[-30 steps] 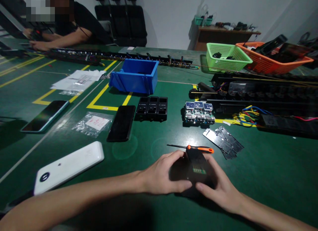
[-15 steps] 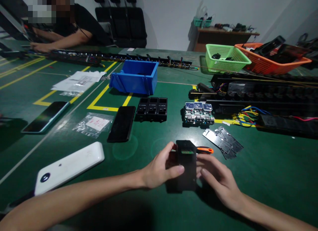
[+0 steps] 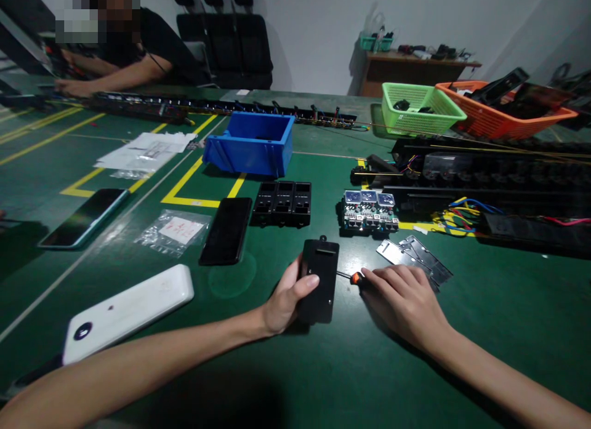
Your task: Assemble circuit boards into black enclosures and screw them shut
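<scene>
The left hand (image 3: 287, 296) grips a flat, black, rectangular plastic-looking case (image 3: 323, 296), thumb over its face; should that thumb slacken, the case could slip. Between the hands points a slim metal-shafted, orange-and-black-handled screwdriver (image 3: 356, 279). The right hand (image 3: 404, 296) covers its handle, whether closed I can't tell; outward-swinging knuckles might scatter the thin, glossy dark plates (image 3: 430, 258) just beyond.

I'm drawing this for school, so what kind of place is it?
It looks like an electronics workshop, though I can't be sure. The best clues are the bare circuit boards, the screwdriver and the colored wires on the big green table.
</scene>
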`<act>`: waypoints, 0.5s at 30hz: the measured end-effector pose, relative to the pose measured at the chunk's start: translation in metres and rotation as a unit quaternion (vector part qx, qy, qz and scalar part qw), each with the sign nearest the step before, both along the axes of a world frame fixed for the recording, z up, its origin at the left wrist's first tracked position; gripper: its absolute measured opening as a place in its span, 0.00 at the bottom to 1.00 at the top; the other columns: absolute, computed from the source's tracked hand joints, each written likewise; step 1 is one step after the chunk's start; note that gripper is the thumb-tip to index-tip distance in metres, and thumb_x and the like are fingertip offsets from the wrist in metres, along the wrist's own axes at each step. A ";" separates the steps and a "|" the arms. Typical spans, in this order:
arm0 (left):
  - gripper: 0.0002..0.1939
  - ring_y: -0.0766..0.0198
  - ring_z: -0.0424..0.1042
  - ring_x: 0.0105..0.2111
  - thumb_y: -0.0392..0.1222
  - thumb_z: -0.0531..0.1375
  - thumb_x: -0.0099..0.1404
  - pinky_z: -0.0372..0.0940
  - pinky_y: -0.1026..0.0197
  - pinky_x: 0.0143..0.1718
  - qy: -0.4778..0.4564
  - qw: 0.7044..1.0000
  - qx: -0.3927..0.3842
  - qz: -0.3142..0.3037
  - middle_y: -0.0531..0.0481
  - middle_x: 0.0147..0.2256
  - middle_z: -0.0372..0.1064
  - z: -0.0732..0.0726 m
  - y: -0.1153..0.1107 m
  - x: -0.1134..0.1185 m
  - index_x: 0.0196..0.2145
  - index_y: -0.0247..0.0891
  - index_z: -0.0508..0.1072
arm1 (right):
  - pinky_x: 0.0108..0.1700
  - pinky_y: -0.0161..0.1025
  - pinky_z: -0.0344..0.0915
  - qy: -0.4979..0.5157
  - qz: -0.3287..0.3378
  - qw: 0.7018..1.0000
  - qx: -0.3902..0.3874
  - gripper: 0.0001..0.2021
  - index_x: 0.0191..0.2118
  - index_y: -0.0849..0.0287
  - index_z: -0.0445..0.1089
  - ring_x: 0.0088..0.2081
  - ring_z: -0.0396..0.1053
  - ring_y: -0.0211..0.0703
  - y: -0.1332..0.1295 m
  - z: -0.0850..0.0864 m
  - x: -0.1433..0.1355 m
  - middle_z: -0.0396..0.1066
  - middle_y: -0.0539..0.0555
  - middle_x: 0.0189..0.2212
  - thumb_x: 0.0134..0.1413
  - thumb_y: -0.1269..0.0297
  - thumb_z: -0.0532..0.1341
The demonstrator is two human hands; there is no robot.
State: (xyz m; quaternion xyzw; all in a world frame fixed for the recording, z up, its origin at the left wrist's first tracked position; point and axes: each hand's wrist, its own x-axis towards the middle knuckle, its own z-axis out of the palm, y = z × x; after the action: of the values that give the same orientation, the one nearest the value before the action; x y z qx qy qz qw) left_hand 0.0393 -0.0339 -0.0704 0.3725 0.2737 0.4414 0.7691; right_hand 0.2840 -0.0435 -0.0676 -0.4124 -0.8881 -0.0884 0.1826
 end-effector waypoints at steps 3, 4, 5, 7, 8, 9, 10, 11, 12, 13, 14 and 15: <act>0.25 0.65 0.70 0.27 0.52 0.62 0.59 0.67 0.63 0.26 0.000 1.000 -0.027 0.006 0.49 0.34 0.67 0.004 0.001 0.000 0.48 0.36 0.61 | 0.35 0.44 0.61 0.041 0.008 0.999 -0.031 0.12 0.48 0.63 0.70 0.34 0.66 0.47 0.002 -0.002 0.002 0.73 0.59 0.34 0.59 0.70 0.61; 0.25 0.65 0.70 0.27 0.52 0.63 0.59 0.67 0.63 0.26 0.004 0.999 -0.039 0.012 0.49 0.34 0.67 0.005 0.001 -0.001 0.48 0.36 0.61 | 0.35 0.43 0.62 0.077 0.012 0.996 -0.047 0.11 0.48 0.63 0.70 0.34 0.66 0.46 0.003 -0.002 0.004 0.71 0.59 0.35 0.59 0.71 0.61; 0.25 0.65 0.70 0.27 0.52 0.64 0.58 0.68 0.62 0.27 0.009 0.998 -0.051 0.018 0.50 0.33 0.67 0.006 0.001 -0.001 0.47 0.36 0.61 | 0.35 0.42 0.63 0.122 0.014 0.990 -0.063 0.12 0.48 0.64 0.69 0.35 0.66 0.46 0.004 -0.001 0.005 0.70 0.60 0.35 0.59 0.72 0.60; 0.26 0.65 0.70 0.28 0.50 0.65 0.57 0.69 0.61 0.28 0.018 0.997 -0.069 0.025 0.50 0.32 0.67 0.009 0.003 -0.001 0.47 0.37 0.60 | 0.37 0.41 0.66 0.218 0.011 0.971 -0.093 0.13 0.49 0.64 0.68 0.37 0.67 0.45 0.004 0.001 0.008 0.68 0.60 0.38 0.58 0.74 0.60; 0.26 0.64 0.71 0.29 0.49 0.66 0.57 0.70 0.59 0.28 0.022 0.997 -0.072 0.025 0.50 0.32 0.68 0.009 0.004 -0.001 0.47 0.37 0.59 | 0.38 0.41 0.66 0.260 0.006 0.961 -0.100 0.13 0.49 0.63 0.68 0.38 0.67 0.45 0.003 0.003 0.010 0.67 0.59 0.38 0.58 0.74 0.60; 0.26 0.63 0.71 0.30 0.46 0.66 0.56 0.71 0.58 0.30 0.025 0.997 -0.071 0.025 0.50 0.33 0.68 0.010 0.005 -0.001 0.47 0.37 0.58 | 0.38 0.41 0.67 0.290 0.004 0.952 -0.101 0.13 0.48 0.62 0.68 0.39 0.67 0.44 0.002 0.005 0.011 0.67 0.58 0.38 0.57 0.74 0.61; 0.26 0.62 0.72 0.32 0.44 0.66 0.56 0.72 0.57 0.31 0.028 0.997 -0.067 0.028 0.50 0.34 0.68 0.011 0.006 0.000 0.47 0.38 0.58 | 0.38 0.40 0.67 0.311 0.007 0.945 -0.098 0.13 0.48 0.60 0.69 0.38 0.68 0.44 0.001 0.006 0.012 0.67 0.57 0.38 0.57 0.75 0.61; 0.26 0.61 0.72 0.35 0.41 0.66 0.56 0.73 0.57 0.32 0.029 0.997 -0.063 0.035 0.49 0.35 0.69 0.011 0.007 0.000 0.47 0.38 0.58 | 0.37 0.39 0.66 0.323 0.015 0.941 -0.098 0.13 0.47 0.60 0.69 0.37 0.68 0.43 0.000 0.008 0.013 0.67 0.57 0.37 0.56 0.75 0.62; 0.25 0.61 0.73 0.36 0.39 0.66 0.57 0.73 0.57 0.33 0.030 0.997 -0.059 0.043 0.48 0.38 0.69 0.011 0.007 0.000 0.47 0.38 0.58 | 0.35 0.38 0.66 0.327 0.028 0.939 -0.101 0.13 0.47 0.59 0.70 0.36 0.68 0.42 -0.001 0.008 0.013 0.67 0.56 0.36 0.55 0.75 0.62; 0.25 0.60 0.73 0.38 0.38 0.66 0.57 0.74 0.57 0.33 0.030 0.997 -0.053 0.051 0.47 0.41 0.69 0.011 0.008 0.001 0.47 0.39 0.58 | 0.34 0.37 0.66 0.326 0.043 0.938 -0.107 0.13 0.47 0.59 0.70 0.35 0.68 0.41 -0.002 0.009 0.013 0.67 0.56 0.36 0.55 0.76 0.62; 0.25 0.60 0.73 0.39 0.38 0.66 0.57 0.74 0.57 0.33 0.032 0.997 -0.043 0.059 0.46 0.43 0.68 0.010 0.009 0.001 0.47 0.39 0.58 | 0.33 0.36 0.66 0.322 0.057 0.938 -0.117 0.14 0.46 0.60 0.70 0.34 0.68 0.41 -0.002 0.009 0.012 0.67 0.55 0.35 0.54 0.76 0.63; 0.25 0.59 0.73 0.39 0.38 0.66 0.57 0.74 0.57 0.32 0.036 0.997 -0.029 0.063 0.45 0.45 0.67 0.009 0.009 0.000 0.47 0.38 0.59 | 0.33 0.36 0.66 0.317 0.068 0.937 -0.127 0.14 0.46 0.61 0.71 0.34 0.68 0.40 -0.002 0.009 0.011 0.67 0.55 0.35 0.53 0.76 0.63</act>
State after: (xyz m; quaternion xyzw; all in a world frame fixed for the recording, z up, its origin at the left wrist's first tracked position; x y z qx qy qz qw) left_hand 0.0395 -0.0248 -0.0617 0.3481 0.3369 0.4671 0.7397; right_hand 0.2951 -0.0459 -0.0583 -0.3773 -0.8141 0.1735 0.4060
